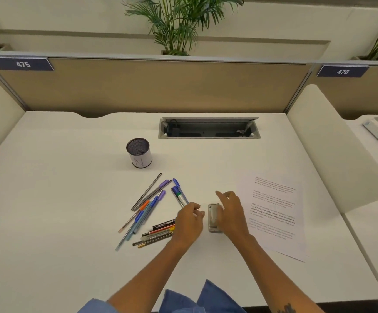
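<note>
Several pens and markers (148,211) lie scattered on the white desk (70,199). My left hand (189,221) is at the right edge of the pile, its fingers curled round the lower end of a green-and-white marker (182,198). A small metal stapler-like device (213,219) lies just right of that hand. My right hand (231,214) rests against the device's right side, one finger stretched out and raised, the others relaxed. An empty mesh pen holder (139,153) with a white label stands behind the pens.
A printed sheet of paper (276,213) lies right of my right hand. An open cable tray (209,128) is sunk into the desk at the back. Padded dividers stand at both sides, and a panel with plants closes off the rear.
</note>
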Tool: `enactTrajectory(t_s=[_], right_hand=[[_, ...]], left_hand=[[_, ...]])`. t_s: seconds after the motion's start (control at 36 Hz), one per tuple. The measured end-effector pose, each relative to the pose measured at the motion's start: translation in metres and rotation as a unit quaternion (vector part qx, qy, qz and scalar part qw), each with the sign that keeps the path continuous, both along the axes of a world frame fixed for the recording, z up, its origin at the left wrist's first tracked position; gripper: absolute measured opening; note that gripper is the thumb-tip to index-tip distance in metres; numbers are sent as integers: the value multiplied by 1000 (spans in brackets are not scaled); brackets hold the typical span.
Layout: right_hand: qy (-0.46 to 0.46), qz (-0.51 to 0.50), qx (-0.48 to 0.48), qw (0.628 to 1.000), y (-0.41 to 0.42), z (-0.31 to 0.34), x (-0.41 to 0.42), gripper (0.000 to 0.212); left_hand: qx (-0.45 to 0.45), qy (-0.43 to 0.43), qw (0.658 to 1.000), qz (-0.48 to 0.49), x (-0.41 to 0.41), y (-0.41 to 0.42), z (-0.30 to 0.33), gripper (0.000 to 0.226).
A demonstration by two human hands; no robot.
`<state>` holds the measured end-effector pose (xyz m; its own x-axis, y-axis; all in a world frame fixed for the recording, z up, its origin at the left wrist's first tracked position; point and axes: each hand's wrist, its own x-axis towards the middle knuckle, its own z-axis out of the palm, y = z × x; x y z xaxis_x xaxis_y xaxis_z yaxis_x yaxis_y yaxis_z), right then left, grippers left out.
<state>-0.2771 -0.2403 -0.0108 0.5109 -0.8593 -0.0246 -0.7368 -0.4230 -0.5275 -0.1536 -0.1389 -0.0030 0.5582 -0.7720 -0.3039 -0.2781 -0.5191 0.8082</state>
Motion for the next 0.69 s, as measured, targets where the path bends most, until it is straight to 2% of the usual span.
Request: enactTrajectory(t_s=[0.06, 0.11, 0.22, 0.28, 0.36, 0.47, 0.69], right_hand=[[-33, 7, -4, 999, 9, 3, 16, 43], [-45, 47, -9, 998, 18, 2, 33, 41], [-42, 116, 5, 992, 33, -9, 71, 48], [-37, 129, 16, 991, 39, -16, 86, 55], [-30, 143, 27, 989, 45, -32, 99, 72], [1, 168, 19, 986, 50, -49, 107, 84], [42, 172, -7, 984, 51, -56, 121, 76]], left_hand=[[-12, -106, 994, -38, 14, 15, -4, 37], [12, -192, 979, -67, 31, 32, -16, 57], [57, -286, 952, -95, 65, 71, -50, 118], [79, -329, 934, -111, 82, 85, -59, 132], [87, -356, 921, -131, 104, 94, -58, 139], [108, -372, 908, -160, 122, 95, -57, 133], [124, -363, 902, -199, 143, 91, -69, 117]])
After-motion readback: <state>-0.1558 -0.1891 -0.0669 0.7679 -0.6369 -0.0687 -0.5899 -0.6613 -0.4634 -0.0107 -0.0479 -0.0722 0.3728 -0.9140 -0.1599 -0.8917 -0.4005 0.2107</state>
